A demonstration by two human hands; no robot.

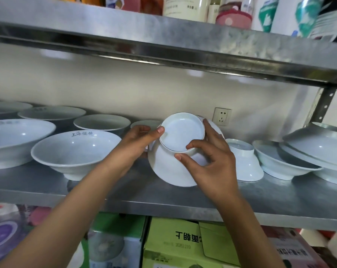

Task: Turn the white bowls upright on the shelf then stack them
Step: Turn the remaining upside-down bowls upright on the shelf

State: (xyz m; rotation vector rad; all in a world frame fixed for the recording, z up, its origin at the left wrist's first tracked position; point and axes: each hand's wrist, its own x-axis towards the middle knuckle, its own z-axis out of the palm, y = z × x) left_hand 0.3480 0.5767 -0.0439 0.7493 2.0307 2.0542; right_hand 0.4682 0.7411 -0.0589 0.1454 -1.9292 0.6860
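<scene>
- Head view, looking at a steel shelf [270,202]: both hands hold one white bowl [167,165] tipped on its side near the shelf's middle, foot ring facing the camera, mouth facing the back wall.
- Its lower rim looks to rest on or just above the shelf surface; contact cannot be told for certain.
- Left hand [136,142] grips the bowl's left flank, thumb tip touching the foot ring's edge, the other fingers curled behind out of sight.
- Right hand [212,157] clasps the right side, fingers [180,156] spread: thumb on the foot ring, one finger on the wall just below it, the rest wrapped over the far edge.
- Deciding relation: the bowl's axis, foot to mouth, runs roughly level, pointing from the person toward the wall. To stand upright, the foot must swing down toward the shelf and the mouth up, I judge.
- Both hands are about equally near, on opposite sides of that axis, so either can drive the turn.
- Upturned bowls [72,151] stand to the left, well apart from the held one.
- On the right, one overturned bowl [245,163] sits just beside the right hand, and further bowls [287,163] lean against each other beyond.
- Stacking looks not yet begun.
</scene>
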